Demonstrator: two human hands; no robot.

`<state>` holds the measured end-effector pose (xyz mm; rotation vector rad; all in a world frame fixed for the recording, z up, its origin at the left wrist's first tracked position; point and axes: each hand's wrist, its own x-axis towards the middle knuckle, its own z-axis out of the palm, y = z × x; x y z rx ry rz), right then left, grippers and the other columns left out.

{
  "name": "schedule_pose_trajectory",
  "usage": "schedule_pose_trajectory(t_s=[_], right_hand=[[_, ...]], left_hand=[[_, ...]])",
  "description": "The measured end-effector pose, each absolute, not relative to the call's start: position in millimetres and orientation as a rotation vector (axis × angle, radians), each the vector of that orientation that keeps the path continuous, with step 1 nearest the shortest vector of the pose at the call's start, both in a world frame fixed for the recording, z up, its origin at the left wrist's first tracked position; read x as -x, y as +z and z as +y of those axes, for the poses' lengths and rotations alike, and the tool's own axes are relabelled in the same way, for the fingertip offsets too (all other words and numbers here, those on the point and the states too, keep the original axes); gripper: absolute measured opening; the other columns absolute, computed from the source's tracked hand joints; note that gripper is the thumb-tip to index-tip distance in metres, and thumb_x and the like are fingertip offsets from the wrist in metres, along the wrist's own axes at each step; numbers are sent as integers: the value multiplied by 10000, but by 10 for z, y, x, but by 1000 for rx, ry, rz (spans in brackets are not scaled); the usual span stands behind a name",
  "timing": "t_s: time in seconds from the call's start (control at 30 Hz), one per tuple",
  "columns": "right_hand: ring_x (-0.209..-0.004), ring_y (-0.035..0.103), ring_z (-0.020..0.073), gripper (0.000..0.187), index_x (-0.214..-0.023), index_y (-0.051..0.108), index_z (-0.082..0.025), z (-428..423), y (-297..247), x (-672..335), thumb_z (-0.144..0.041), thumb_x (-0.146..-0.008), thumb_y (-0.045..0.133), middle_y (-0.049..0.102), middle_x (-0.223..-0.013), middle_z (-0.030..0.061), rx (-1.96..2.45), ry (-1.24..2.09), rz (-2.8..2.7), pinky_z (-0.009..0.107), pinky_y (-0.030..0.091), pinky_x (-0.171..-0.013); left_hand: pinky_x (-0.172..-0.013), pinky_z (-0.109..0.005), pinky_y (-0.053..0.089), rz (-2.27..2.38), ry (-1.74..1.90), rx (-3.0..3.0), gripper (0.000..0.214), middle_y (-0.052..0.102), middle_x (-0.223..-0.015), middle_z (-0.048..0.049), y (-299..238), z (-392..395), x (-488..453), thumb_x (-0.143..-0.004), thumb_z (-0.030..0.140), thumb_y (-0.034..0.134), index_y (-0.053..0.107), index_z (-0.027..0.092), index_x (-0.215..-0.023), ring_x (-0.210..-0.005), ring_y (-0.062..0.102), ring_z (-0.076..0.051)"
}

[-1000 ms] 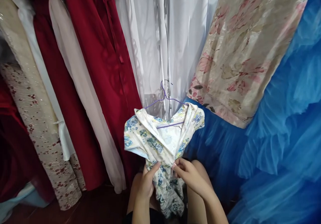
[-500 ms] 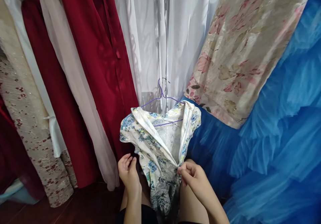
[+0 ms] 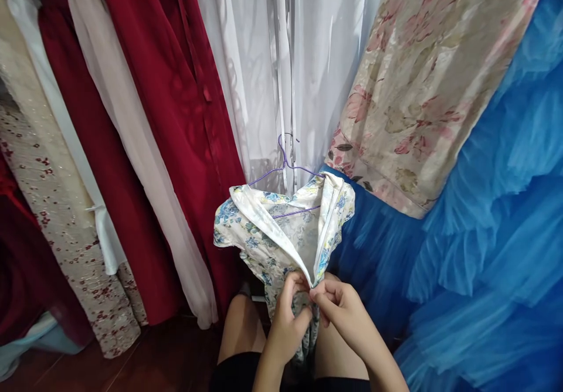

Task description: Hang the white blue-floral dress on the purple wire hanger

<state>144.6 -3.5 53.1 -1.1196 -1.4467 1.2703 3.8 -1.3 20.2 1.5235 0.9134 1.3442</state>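
A small white dress with blue flowers [image 3: 268,228] hangs on a purple wire hanger [image 3: 285,166] in front of me. My left hand [image 3: 288,321] and my right hand [image 3: 345,310] meet at the bottom of the dress's open front. Both pinch the two fabric edges together there, fingers closed on the cloth. The rest of the dress hangs down between my knees, hidden behind my hands.
Long garments hang all around: dark red dresses [image 3: 176,105], a pale pink one [image 3: 132,134], a beige sequined one [image 3: 53,204], white sheer fabric [image 3: 285,58], a pink floral brocade [image 3: 422,87], and a big blue tulle skirt [image 3: 492,251]. Dark wooden floor [image 3: 145,362] lies below.
My left hand, which had let go and hung beside the dress, has come back to the front opening and now pinches the fabric next to my right hand.
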Motion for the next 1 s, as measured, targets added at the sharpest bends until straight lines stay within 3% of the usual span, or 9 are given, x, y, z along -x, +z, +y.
schedule_pose_trajectory(t_s=[0.1, 0.2, 0.33, 0.43, 0.53, 0.63, 0.83, 0.9, 1.0], right_hand=[[-466, 476, 125, 317, -679, 606, -175, -42, 529, -1402, -413, -886, 638, 547, -489, -25, 1094, 1293, -1436, 255, 325, -522], [-460, 426, 114, 361, -643, 621, -172, -7, 613, -1403, -453, -868, 652, 512, -453, -31, 1077, 1289, -1358, 262, 314, -531], [-445, 328, 92, 404, -553, 608, -175, 307, 977, -1454, -481, -803, 689, 446, -415, -38, 1017, 1279, -1283, 268, 244, -506], [-480, 373, 92, 501, -381, 460, -200, 730, 1401, -1401, -437, -719, 742, 503, -453, 13, 889, 1252, -1299, 269, 232, -489], [-474, 350, 73, 367, -444, 555, -169, 1105, 1804, -1263, -352, -705, 735, 512, -474, 2, 814, 1201, -1229, 258, 212, -472], [-458, 327, 64, 233, -568, 658, -127, 1277, 2031, -1137, -288, -730, 702, 443, -440, -40, 758, 1154, -1161, 245, 221, -465], [-452, 336, 67, 207, -681, 689, -129, 1246, 1987, -1125, -302, -788, 651, 460, -458, -49, 689, 1050, -1188, 241, 215, -465], [-445, 336, 70, 189, -712, 687, -140, 1211, 1965, -1149, -303, -797, 643, 462, -456, -55, 695, 1016, -1212, 244, 218, -468], [-437, 369, 78, 183, -715, 668, -151, 1137, 1981, -1168, -307, -806, 640, 473, -447, -56, 737, 966, -1295, 246, 242, -475]], left_hand=[[-860, -297, 491, 1005, 1414, -1512, 130, 651, -967, -69, 113, -13, -118, -958, 297, 562, 568, 196, -1040, -931, 626, -198], [-715, -272, 453, 1147, 1484, -1581, 214, 590, -754, -25, 12, -22, -130, -972, 336, 551, 524, 200, -809, -745, 584, -173], [-692, -271, 414, 1275, 1471, -1788, 254, 555, -723, -18, -77, -78, 11, -945, 296, 577, 500, 203, -721, -717, 558, -172], [-684, -266, 415, 1300, 1470, -1835, 257, 531, -713, -14, -54, -99, 155, -934, 266, 567, 483, 208, -698, -708, 553, -176], [-676, -266, 415, 1327, 1429, -1876, 242, 526, -725, -14, 5, -56, 270, -917, 230, 564, 472, 213, -695, -701, 551, -178], [-677, -276, 414, 1340, 1299, -1974, 197, 545, -764, -22, -10, 31, 355, -895, 181, 557, 496, 215, -710, -713, 565, -184], [-706, -293, 426, 1300, 980, -2159, 92, 637, -805, -30, 146, 321, 541, -850, 147, 587, 632, 217, -811, -753, 607, -203], [-779, -300, 460, 1233, 1042, -2165, 96, 681, -876, -34, 477, 464, 578, -891, 186, 587, 666, 226, -929, -827, 644, -203], [-839, -306, 479, 1222, 1469, -2108, 267, 687, -914, -32, 1161, 719, 557, -985, 276, 514, 612, 244, -1231, -875, 658, -191]])
